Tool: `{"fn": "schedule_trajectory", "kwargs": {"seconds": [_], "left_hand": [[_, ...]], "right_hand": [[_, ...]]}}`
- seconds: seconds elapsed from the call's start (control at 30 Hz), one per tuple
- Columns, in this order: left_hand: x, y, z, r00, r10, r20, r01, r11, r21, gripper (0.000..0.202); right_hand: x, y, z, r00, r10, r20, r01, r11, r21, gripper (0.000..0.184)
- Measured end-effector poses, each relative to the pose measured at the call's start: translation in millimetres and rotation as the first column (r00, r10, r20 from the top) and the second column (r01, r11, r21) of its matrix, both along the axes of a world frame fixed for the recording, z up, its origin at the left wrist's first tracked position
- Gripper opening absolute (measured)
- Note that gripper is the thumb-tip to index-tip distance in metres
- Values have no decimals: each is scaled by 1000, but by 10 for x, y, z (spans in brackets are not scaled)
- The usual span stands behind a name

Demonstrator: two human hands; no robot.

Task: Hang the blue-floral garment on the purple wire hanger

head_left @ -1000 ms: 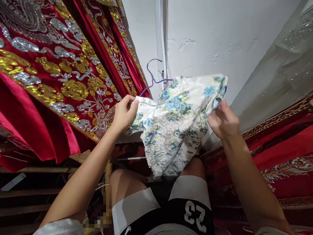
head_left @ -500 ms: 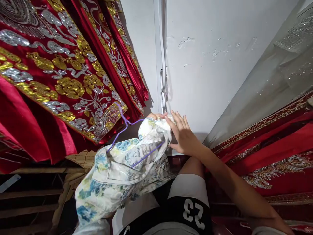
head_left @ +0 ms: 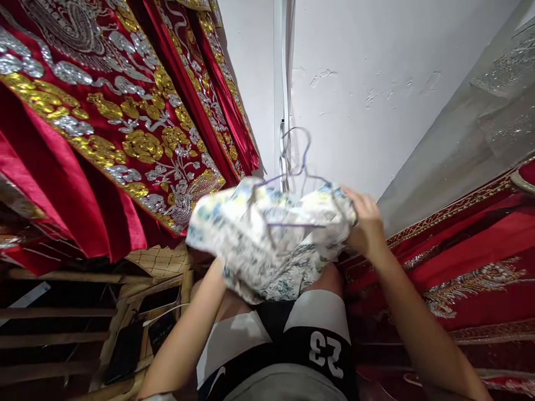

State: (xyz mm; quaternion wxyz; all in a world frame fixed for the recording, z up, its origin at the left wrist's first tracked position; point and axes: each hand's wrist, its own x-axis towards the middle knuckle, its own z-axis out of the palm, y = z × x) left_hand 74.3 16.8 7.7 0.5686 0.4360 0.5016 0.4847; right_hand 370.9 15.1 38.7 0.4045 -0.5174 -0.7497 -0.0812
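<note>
A white floral garment (head_left: 238, 234) with blue and yellow print is spread between my hands, blurred by motion. Inside it sits a thin purple hanger (head_left: 304, 164), its hook pointing up toward the wall and its lower bar showing across the neck opening. My right hand (head_left: 364, 218) grips the garment's right shoulder, fingers wrapped over the cloth by the hanger's end. On the other side, my left forearm (head_left: 188, 328) runs up beneath the cloth. The left hand itself is covered by the garment, so its fingers cannot be seen.
Red embroidered garments with gold and silver sequins (head_left: 142, 145) hang at the left. More red beaded clothing (head_left: 472, 273) and a clear plastic cover (head_left: 451, 133) stand at the right. A white wall (head_left: 355, 72) is ahead. A wooden slatted chair (head_left: 62, 338) is at lower left, beside a dark phone-like object (head_left: 161, 331).
The garment has swung from tilted to nearly level and moved right. The hanger hook now points up. My right hand has moved right and closed on the shoulder; my left forearm has come into view.
</note>
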Motion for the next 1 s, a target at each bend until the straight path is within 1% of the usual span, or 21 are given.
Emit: {"fn": "schedule_trajectory", "kwargs": {"seconds": [0.07,0.13,0.17,0.23,0.33,0.4,0.47,0.53,0.57,0.6,0.63,0.67,0.7,0.73,0.77,0.8,0.83,0.87,0.93,0.97,1.0], "left_hand": [[-175,-113,-221,998,31,60,-32,999,14,77],[-268,-206,-465,989,84,118,-91,994,54,81],[-277,-241,-578,985,119,124,-129,988,78,79],[-235,-299,-763,975,199,101,-212,967,140,73],[-106,-397,-921,949,301,97,-314,930,192,66],[-37,-487,-963,930,336,148,-358,921,156,67],[2,-586,-979,925,323,199,-343,936,74,70],[22,-676,-985,933,280,227,-287,958,-2,74],[29,-714,-988,937,262,231,-265,964,-21,75],[37,-746,-992,941,249,230,-249,968,-29,76],[46,-772,-997,943,242,227,-242,970,-29,77],[56,-794,-1003,944,237,229,-238,971,-24,78],[65,-812,-1007,944,230,235,-232,972,-18,79],[74,-827,-1010,945,221,243,-225,974,-11,79],[81,-840,-1009,945,213,249,-219,976,-4,79],[88,-852,-1004,946,204,251,-211,977,3,78],[93,-863,-995,949,195,249,-204,979,11,77],[98,-876,-983,952,186,241,-196,980,18,75],[109,-906,-958,959,186,212,-197,980,34,70],[119,-926,-952,959,214,184,-228,972,58,69],[132,-949,-953,950,277,145,-294,950,108,69]], "right_hand": [[98,102,147,990,-126,-66,124,992,-39,69],[79,230,286,983,-168,-78,165,985,-40,68],[29,287,341,987,-147,-65,145,989,-30,68],[-119,351,405,998,-57,-28,56,998,-20,73],[-347,275,374,997,78,11,-78,996,-44,83],[-444,128,278,987,158,16,-157,986,-61,83],[-506,-57,125,956,291,-28,-293,951,-103,73],[-572,-250,-95,887,423,-187,-452,878,-157,63],[-617,-344,-232,843,441,-308,-503,849,-162,58],[-674,-434,-382,800,409,-439,-513,846,-148,53],[-741,-518,-539,760,328,-561,-471,872,-129,47],[-815,-596,-696,719,221,-658,-406,903,-140,40],[-892,-665,-841,685,132,-716,-377,906,-193,34],[-965,-724,-966,662,73,-746,-393,881,-263,31],[-1030,-771,-1065,652,49,-756,-445,832,-330,31],[-1080,-804,-1135,650,57,-758,-512,770,-382,32],[-1115,-824,-1175,645,81,-760,-570,713,-408,35],[-1134,-831,-1190,637,103,-764,-607,678,-415,38],[-1132,-818,-1170,626,119,-771,-628,662,-408,42],[-1121,-804,-1149,620,114,-776,-629,662,-406,42],[-1109,-790,-1129,614,103,-782,-629,663,-406,41]]}}
